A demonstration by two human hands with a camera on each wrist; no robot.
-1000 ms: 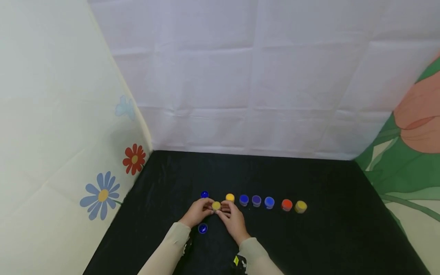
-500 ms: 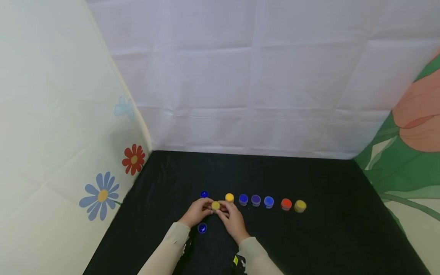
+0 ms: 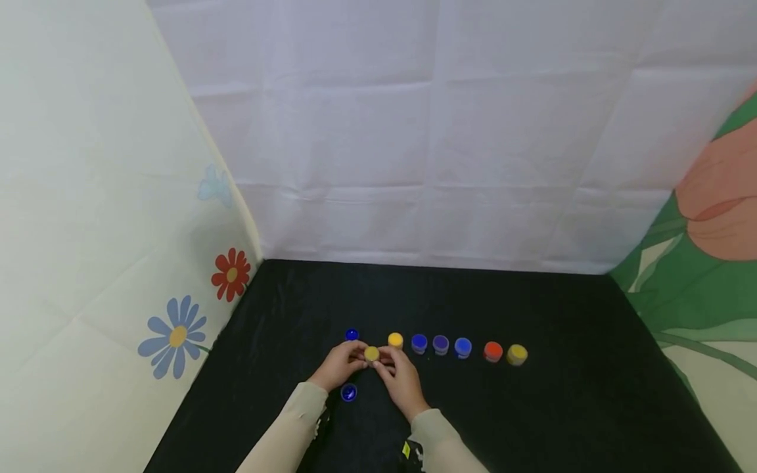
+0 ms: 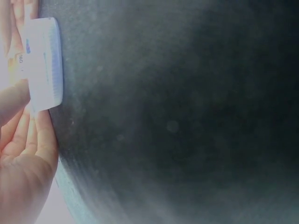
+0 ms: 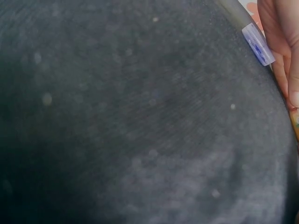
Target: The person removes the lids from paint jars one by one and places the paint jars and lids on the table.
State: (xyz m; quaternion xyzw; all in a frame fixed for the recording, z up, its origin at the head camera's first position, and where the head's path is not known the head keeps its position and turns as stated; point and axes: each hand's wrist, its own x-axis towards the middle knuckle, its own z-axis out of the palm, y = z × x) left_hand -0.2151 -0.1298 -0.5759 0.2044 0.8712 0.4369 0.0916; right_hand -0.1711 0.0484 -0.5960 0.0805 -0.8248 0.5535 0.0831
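Note:
In the head view a small paint pot [image 3: 371, 354] with a dull yellow top is held between both hands over the black cloth. My left hand [image 3: 340, 365] grips it from the left with thumb and fingers. From the right, my right hand [image 3: 404, 381] pinches the same pot. A blue round container [image 3: 349, 393] lies just below the left hand, and another blue one [image 3: 351, 334] stands just beyond it. In the left wrist view a pale ribbed container [image 4: 44, 65] overlaps the left hand [image 4: 25, 172]. At the right wrist view's edge, the right hand's fingers [image 5: 294, 95] touch something yellow.
To the right stands a loose row of pots: orange-yellow [image 3: 395, 339], several blue or violet ones such as this blue pot [image 3: 463, 347], a red pot [image 3: 493, 351] and a yellow pot [image 3: 517, 355]. White cloth [image 3: 426, 164] hangs behind the black table [image 3: 562, 414].

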